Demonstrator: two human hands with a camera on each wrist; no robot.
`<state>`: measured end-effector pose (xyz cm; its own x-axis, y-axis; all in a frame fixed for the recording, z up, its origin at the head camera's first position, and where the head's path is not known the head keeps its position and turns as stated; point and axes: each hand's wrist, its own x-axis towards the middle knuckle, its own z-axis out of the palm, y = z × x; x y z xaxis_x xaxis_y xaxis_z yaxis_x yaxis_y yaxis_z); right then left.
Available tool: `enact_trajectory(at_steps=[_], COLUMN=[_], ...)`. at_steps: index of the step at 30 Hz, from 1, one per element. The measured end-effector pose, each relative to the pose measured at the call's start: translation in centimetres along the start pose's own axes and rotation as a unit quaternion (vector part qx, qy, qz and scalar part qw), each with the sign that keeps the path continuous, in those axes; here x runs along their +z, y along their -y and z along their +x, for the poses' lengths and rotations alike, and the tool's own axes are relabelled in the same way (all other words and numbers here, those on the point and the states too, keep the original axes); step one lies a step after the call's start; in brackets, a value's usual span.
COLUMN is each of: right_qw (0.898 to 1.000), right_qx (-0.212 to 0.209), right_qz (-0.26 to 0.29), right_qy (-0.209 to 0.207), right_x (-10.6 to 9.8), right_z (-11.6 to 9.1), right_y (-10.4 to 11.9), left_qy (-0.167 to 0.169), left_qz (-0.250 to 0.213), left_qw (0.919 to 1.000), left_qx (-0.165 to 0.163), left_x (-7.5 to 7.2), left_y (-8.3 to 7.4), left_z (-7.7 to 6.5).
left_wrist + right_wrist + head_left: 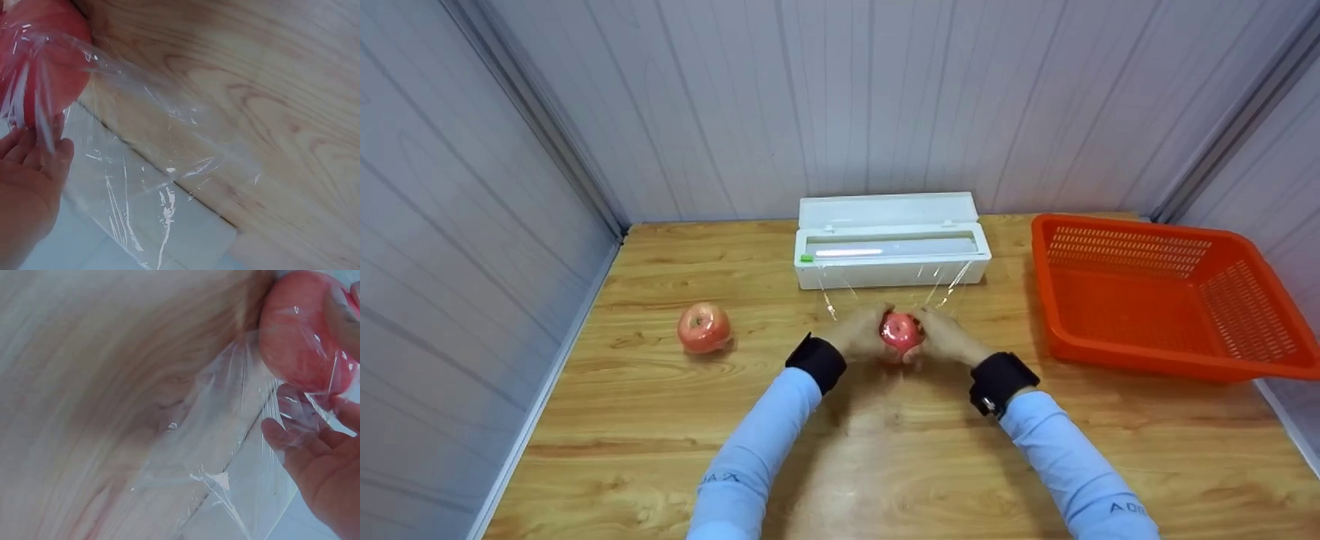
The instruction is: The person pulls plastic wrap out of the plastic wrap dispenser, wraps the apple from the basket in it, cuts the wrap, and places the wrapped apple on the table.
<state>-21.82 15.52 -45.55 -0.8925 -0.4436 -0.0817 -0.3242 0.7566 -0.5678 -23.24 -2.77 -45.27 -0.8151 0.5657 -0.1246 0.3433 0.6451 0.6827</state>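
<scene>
A red apple [901, 330] is held between both hands over the middle of the table, with clear plastic wrap [169, 169] drawn over it. My left hand [861, 331] grips its left side, and in the left wrist view the fingertips sit under the apple through the film. On the other side, my right hand [949, 336] holds the apple; the right wrist view shows a thumb on top and fingers below, film lying over them. The wrap stretches to a white cling-film dispenser box [892, 275], whose lid stands up and whose roll shows inside.
Another apple [704, 328], shiny as if covered in film, rests on the wooden table [660, 442] at the left. An orange plastic basket [1155, 364] stands at the right. Pale panel walls [840, 97] enclose the back and sides.
</scene>
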Motion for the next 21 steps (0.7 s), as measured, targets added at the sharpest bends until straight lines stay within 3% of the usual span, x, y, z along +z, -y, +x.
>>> enact_trajectory(at_steps=[4, 7, 11, 14, 16, 17, 19, 21], right_qw=[0.999, 0.998, 0.997, 0.995, 0.995, 0.995, 0.995, 0.995], right_qx=[0.029, 0.039, 0.024, 0.009, 0.002, 0.002, 0.001, -0.001], right_qz=[0.027, 0.032, 0.048, 0.061, 0.058, 0.054, 0.047, 0.036], right_qy=[0.029, 0.042, 0.059, 0.076, 0.085, 0.089, 0.094, 0.094], right_x=[-0.3, -0.5, -0.9, -1.1, -1.3, -1.5, -1.8, -2.1], right_z=[0.7, 0.9, 1.1, 1.4, 1.6, 1.6, 1.7, 1.9], right_y=[0.2, 0.1, 0.0, 0.1, 0.2, 0.2, 0.2, 0.2], left_qy=[0.008, 0.013, 0.013, -0.021, -0.051, -0.068, -0.095, -0.125], left_qz=[-0.030, -0.020, 0.016, 0.094, 0.167, 0.209, 0.281, 0.348], left_qw=[0.9991, 0.9992, 0.9998, 0.9950, 0.9831, 0.9725, 0.9464, 0.9116], left_qx=[-0.030, -0.032, -0.007, 0.026, 0.056, 0.078, 0.129, 0.179], left_x=[-0.2, -0.1, -0.1, -0.1, 0.2, 0.4, 1.0, 1.7], left_y=[0.4, 0.6, 0.9, 1.0, 1.1, 1.1, 1.1, 1.3], left_z=[-0.1, 0.0, -0.2, -1.0, -1.7, -2.0, -2.4, -2.7])
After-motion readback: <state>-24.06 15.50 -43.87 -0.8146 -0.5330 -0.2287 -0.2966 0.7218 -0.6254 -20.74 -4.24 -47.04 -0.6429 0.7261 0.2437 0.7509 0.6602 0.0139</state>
